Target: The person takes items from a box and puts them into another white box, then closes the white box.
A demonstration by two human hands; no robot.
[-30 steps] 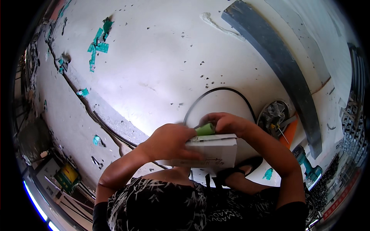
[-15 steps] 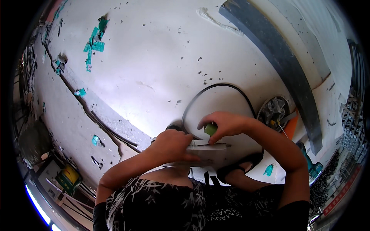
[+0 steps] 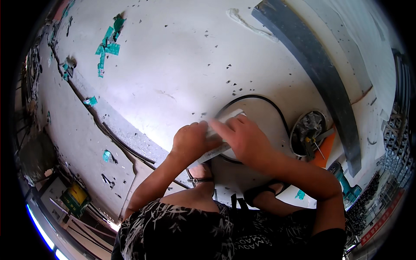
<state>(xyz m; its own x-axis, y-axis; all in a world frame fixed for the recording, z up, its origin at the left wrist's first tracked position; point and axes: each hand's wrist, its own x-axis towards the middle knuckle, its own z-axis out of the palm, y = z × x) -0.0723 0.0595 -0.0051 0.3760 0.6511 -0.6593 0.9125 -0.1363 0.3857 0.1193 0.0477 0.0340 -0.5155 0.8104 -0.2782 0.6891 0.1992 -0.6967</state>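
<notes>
The box [image 3: 213,151] is white. The floor [image 3: 151,56] is pale grey with little black specks. The bits of tape [image 3: 107,47] are bright blue-green. The long bar [image 3: 318,71] is dark grey, and the hose [image 3: 277,109] is black. The drill [image 3: 348,187] is blue-green and black. The clothes [image 3: 182,225] are black with white leaf shapes. The tin [image 3: 77,198] is green and yellow. The banner [image 3: 381,226] is red.

We see white printed letters [image 3: 256,241] on the black clothing [image 3: 186,229], and pale characters [image 3: 376,229], too small for reading, on the red strip [image 3: 388,215].
</notes>
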